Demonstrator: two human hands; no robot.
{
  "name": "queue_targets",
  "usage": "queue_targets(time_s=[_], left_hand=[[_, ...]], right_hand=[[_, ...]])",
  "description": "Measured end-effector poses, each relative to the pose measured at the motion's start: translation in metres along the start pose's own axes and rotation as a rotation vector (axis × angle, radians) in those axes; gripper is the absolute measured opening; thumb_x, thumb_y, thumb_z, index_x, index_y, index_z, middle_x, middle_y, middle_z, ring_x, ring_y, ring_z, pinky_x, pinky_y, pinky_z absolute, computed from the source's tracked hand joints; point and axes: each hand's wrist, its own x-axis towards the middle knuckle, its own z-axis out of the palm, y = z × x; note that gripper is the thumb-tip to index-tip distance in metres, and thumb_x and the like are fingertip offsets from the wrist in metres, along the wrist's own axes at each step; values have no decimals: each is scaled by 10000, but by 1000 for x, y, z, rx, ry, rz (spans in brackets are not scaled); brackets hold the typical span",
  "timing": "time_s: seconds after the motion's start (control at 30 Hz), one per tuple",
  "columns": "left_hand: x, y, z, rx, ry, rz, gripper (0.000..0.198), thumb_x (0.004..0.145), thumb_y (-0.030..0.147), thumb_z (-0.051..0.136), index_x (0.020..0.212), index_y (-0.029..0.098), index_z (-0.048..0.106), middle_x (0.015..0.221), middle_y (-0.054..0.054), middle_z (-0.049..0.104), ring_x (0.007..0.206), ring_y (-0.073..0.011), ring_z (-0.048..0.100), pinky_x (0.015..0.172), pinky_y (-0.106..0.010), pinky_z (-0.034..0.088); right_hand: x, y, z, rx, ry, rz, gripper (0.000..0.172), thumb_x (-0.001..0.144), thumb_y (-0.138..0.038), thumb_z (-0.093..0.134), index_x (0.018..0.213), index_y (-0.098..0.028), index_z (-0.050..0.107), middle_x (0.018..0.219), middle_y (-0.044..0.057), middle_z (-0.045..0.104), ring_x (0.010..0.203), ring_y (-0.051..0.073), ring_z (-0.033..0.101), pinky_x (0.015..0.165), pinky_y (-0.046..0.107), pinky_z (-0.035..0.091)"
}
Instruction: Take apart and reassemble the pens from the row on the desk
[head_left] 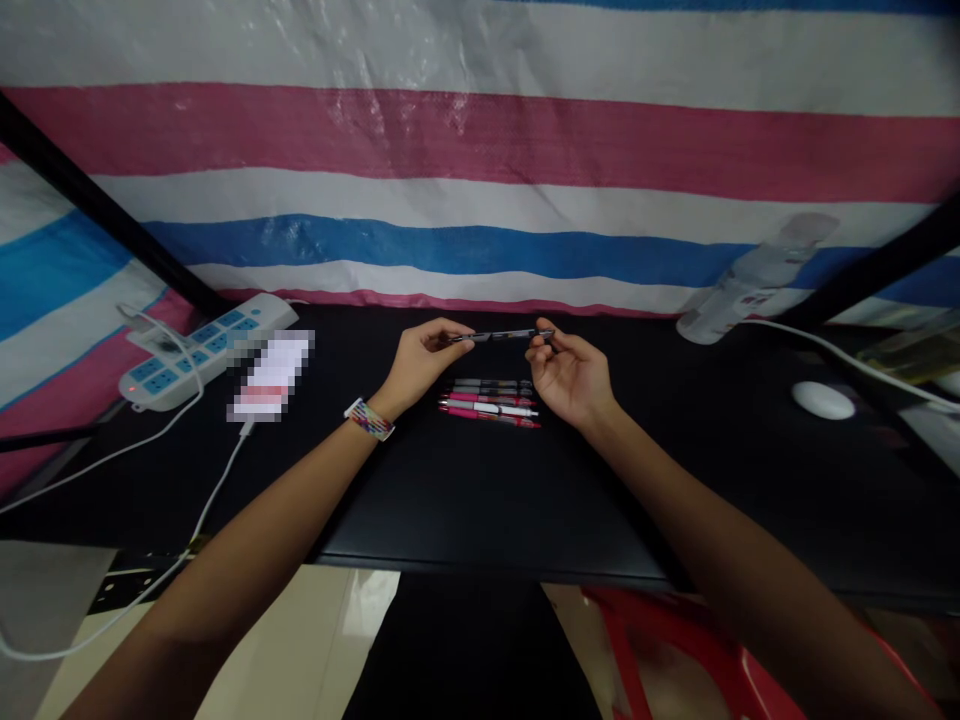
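Observation:
A dark pen (501, 336) is held level above the black table, pinched at its two ends. My left hand (426, 362) closes thumb and fingers on its left end, and a woven multicoloured band circles that wrist. At the other end, my right hand (571, 372) grips the pen between thumb and fingertips. Just below the hands, several pens lie side by side in a row: dark ones (491, 386) at the back, then a white and red pen (491, 408), and a red pen (495, 420) nearest to me.
On the left, a white power strip (210, 350) with blue sockets stands beside a phone (271, 376) on a white cable. To the right are a clear bottle (739, 285), a white mouse (823, 400) and another cable. The black table (480, 510) ends before my lap; striped sheeting (480, 140) hangs behind.

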Motion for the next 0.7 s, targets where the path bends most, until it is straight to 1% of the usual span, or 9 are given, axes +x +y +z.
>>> queue_targets(time_s=[0.07, 0.2, 0.3, 0.4, 0.6, 0.7], left_hand=[[0, 1, 0, -5, 5, 2, 251, 825, 375, 945, 1002, 212, 875, 986, -68, 858, 880, -191, 754, 858, -355, 608], [0, 2, 0, 9, 2, -6, 245, 830, 376, 942, 1009, 221, 878, 954, -58, 852, 851, -191, 743, 837, -358, 609], [0, 3, 0, 3, 1, -4, 244, 830, 378, 941, 1004, 218, 878, 961, -60, 853, 864, -194, 748, 846, -357, 608], [-1, 3, 0, 2, -6, 3, 234, 830, 371, 942, 996, 218, 879, 965, -59, 854, 869, -190, 749, 843, -347, 598], [-1, 3, 0, 38, -19, 20, 240, 857, 382, 924, 1013, 208, 871, 957, -63, 845, 859, -196, 743, 828, -355, 598], [-1, 3, -1, 38, -26, 24, 235, 858, 376, 921, 1011, 207, 868, 949, -61, 841, 842, -189, 736, 821, -353, 596]], right_hand=[[-1, 0, 1, 5, 2, 2, 212, 849, -144, 709, 1048, -176, 774, 814, 32, 742, 692, 101, 671, 698, 168, 644], [-2, -1, 0, 2, -3, -4, 229, 891, -212, 668, 1091, -188, 775, 844, 43, 757, 717, 126, 681, 681, 208, 658], [1, 0, -3, -58, -17, -15, 178, 871, -174, 692, 1035, -193, 759, 821, 28, 741, 682, 99, 664, 670, 172, 633], [4, 0, -7, -90, -57, -33, 161, 859, -180, 734, 1018, -202, 744, 819, 16, 731, 684, 90, 668, 689, 167, 639], [2, -1, -4, -3, -37, -2, 164, 869, -210, 686, 1020, -193, 749, 798, 24, 729, 687, 107, 677, 677, 186, 662], [1, -1, -3, 5, -18, 15, 161, 843, -184, 684, 990, -186, 749, 760, 20, 707, 659, 95, 659, 646, 153, 634]])
